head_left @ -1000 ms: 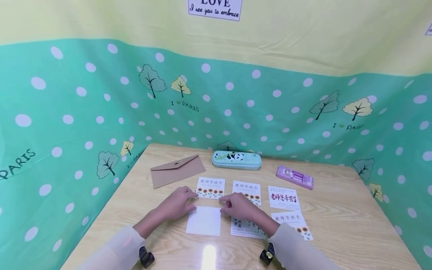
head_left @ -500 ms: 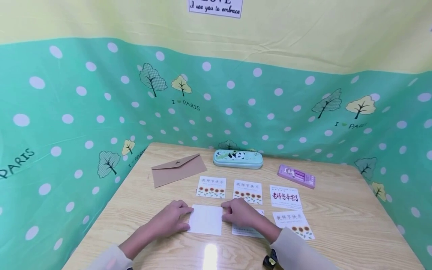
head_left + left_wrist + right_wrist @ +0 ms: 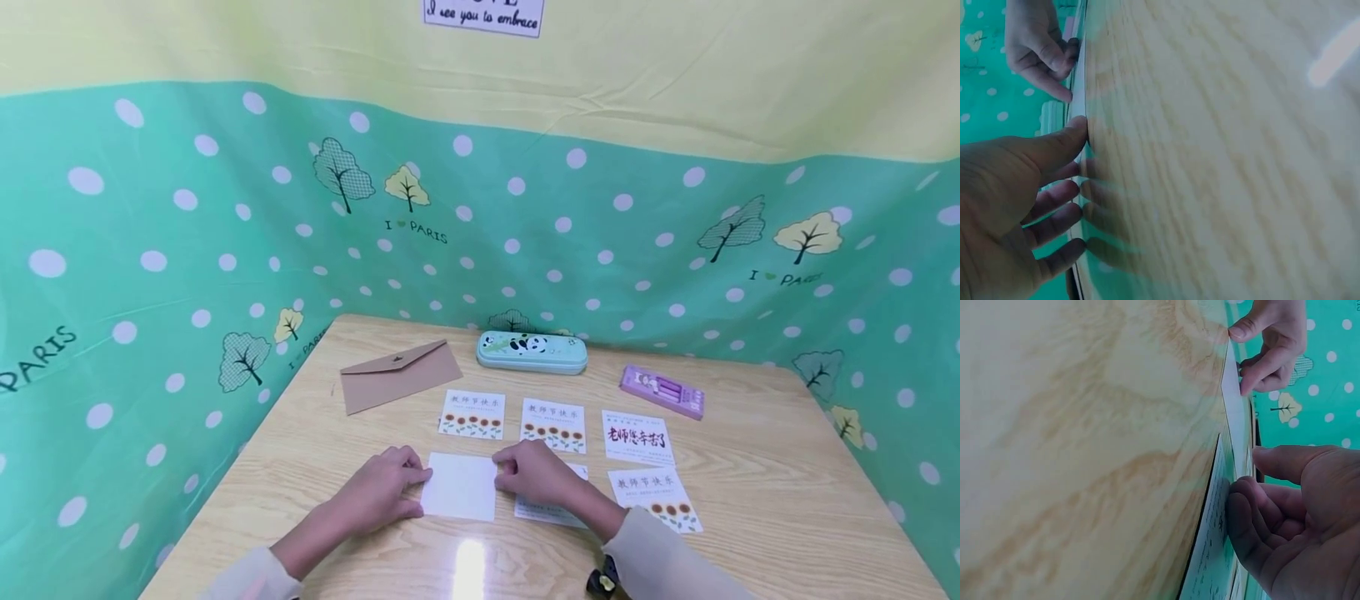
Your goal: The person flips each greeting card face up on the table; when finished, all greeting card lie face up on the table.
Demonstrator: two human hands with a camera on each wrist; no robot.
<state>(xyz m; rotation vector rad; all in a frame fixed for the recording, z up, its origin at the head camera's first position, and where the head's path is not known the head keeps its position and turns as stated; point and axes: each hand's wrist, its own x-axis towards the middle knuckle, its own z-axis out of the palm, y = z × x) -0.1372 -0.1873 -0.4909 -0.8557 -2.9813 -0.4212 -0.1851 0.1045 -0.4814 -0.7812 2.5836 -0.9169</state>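
Observation:
A blank white card (image 3: 459, 487) lies flat on the wooden table between my two hands. My left hand (image 3: 375, 492) is at its left edge, thumb and fingertips resting on the table. In the left wrist view its fingers (image 3: 1054, 225) are spread and fairly straight. My right hand (image 3: 536, 475) is at the card's right edge, index finger and thumb apart, other fingers loosely bent. It partly covers a printed card (image 3: 551, 512) on the table. Above the blank card lies a sunflower card (image 3: 472, 414), with another sunflower card (image 3: 553, 425) to its right.
To the right lie a card with red writing (image 3: 637, 437) and a sunflower card (image 3: 656, 497). Behind stand a brown envelope (image 3: 402, 379), a light-blue panda pencil case (image 3: 532, 353) and a purple box (image 3: 662, 392). A green dotted curtain (image 3: 525, 275) surrounds the table (image 3: 780, 483).
My left hand has come down from the upper sunflower card to the blank card's left edge, and the right hand has shifted slightly down along the right edge. The blank card has barely moved.

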